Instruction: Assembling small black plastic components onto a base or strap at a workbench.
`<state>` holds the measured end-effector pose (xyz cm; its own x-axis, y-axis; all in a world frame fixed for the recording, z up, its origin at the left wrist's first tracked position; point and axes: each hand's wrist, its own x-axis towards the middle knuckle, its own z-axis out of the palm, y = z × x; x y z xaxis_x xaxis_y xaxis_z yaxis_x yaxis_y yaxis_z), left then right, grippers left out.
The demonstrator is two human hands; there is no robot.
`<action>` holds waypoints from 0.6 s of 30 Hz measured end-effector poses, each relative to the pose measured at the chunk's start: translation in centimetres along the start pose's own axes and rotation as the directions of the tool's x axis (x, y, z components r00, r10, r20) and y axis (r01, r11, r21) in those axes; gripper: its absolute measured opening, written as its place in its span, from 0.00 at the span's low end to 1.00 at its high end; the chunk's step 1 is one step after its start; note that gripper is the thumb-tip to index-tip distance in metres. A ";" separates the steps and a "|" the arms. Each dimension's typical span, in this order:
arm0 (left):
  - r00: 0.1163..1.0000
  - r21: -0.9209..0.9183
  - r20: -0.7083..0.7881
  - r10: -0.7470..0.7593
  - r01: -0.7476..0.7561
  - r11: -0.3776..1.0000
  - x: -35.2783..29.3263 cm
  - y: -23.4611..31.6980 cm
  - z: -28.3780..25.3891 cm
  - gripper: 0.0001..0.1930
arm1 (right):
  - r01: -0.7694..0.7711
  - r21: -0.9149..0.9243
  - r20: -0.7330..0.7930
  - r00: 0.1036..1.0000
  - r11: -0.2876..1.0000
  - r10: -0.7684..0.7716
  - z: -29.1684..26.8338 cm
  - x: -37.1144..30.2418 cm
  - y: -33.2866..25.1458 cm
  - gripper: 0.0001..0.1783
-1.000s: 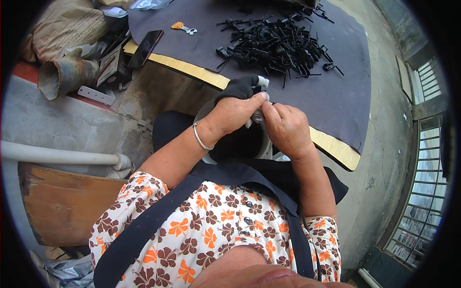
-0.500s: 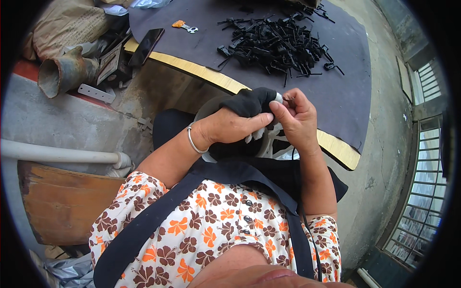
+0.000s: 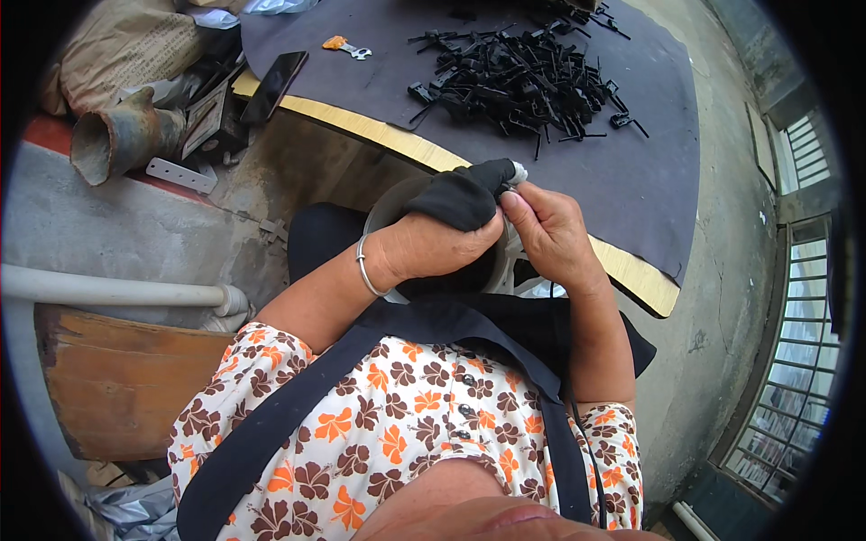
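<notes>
My left hand [image 3: 437, 243] has a black cloth cover [image 3: 460, 194] over its back and fingers, with a white wrapping [image 3: 519, 172] at a fingertip. Its fingers are curled in. Against those fingertips, my right hand [image 3: 548, 230] closes thumb and forefinger in a pinch. A small dark bit shows between the two hands, too covered to name. Both hands are above a pale bucket [image 3: 383, 212], at the near edge of the table. Beyond them lies a heap of small black parts with thin rods [image 3: 523, 86].
The dark-topped table [image 3: 631, 194] has a yellowish edge. On it lie an orange-handled wrench-like tool [image 3: 347, 47] and a phone [image 3: 275, 87]. At left are a rusty pipe fitting [image 3: 122, 135], a white pipe [image 3: 108, 287] and a wooden board [image 3: 126, 379]. A barred window [image 3: 794, 370] stands right.
My left fingers have curled in, and the thumb has drawn back toward the palm. My right hand has turned and lowered slightly, its fingers closing nearer the left fingertips.
</notes>
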<state>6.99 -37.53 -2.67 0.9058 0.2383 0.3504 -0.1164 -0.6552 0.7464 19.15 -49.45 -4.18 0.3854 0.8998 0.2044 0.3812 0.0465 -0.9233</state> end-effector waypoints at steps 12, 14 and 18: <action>1.000 0.106 -0.015 0.008 -0.007 0.994 0.2 0.8 -0.6 0.13 | -0.005 0.210 -0.044 0.999 0.978 0.014 0.4 0.0 0.9 0.13; 0.999 -0.033 -0.054 -0.008 0.006 0.999 0.4 -0.6 -1.2 0.19 | -0.016 0.225 -0.087 0.996 0.974 0.036 0.3 0.2 0.1 0.09; 0.949 -0.484 0.125 -0.290 0.314 0.817 0.9 0.3 -2.8 0.21 | -0.021 0.019 0.015 1.000 1.000 0.021 -0.4 -0.2 1.1 0.06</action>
<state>6.63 -35.45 -0.53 0.9440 0.3268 0.0450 -0.0080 -0.1139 0.9935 19.89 -49.75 -5.12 0.3806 0.9070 0.1804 0.3572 0.0358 -0.9333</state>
